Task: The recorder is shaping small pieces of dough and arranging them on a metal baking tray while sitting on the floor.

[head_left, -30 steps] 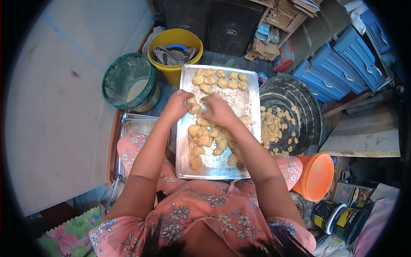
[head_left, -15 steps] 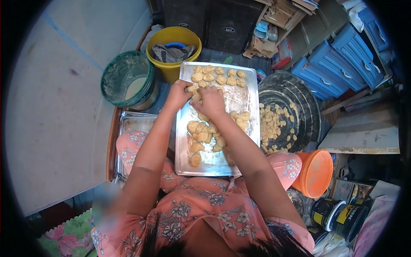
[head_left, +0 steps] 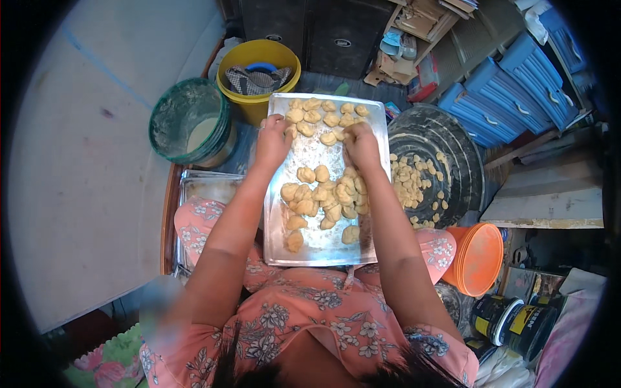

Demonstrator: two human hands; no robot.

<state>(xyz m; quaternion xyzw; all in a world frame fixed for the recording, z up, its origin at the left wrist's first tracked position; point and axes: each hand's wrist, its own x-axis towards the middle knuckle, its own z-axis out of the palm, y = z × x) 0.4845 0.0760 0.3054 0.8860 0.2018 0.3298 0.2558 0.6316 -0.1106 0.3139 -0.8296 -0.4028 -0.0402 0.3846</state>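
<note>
A silver baking tray (head_left: 310, 255) rests across my lap, its upper part lined with rows of pale yellow dough balls (head_left: 312, 116). At the left end of the lowest of these rows, my left hand (head_left: 274, 137) has its fingers curled about a dough ball (head_left: 292, 130). My right hand (head_left: 363, 145) is at the row's right end, fingers bent down and closed over a dough piece they mostly hide. A loose heap of dough lumps (head_left: 333, 194) lies in the tray's middle, between my forearms, with single lumps (head_left: 295, 241) nearer me.
Right of the tray, a wide black basin (head_left: 462, 178) holds many small dough pieces (head_left: 407, 184). Orange tub (head_left: 482, 258) stands by my right knee. Green bucket (head_left: 187, 123) and yellow bucket (head_left: 259, 97) stand at the far left. Blue drawers (head_left: 511, 97) are at far right.
My hands have parted from the tray's upper left: the right moved to the right edge, the left slightly outward. Dough balls between them and the heap below are uncovered.
</note>
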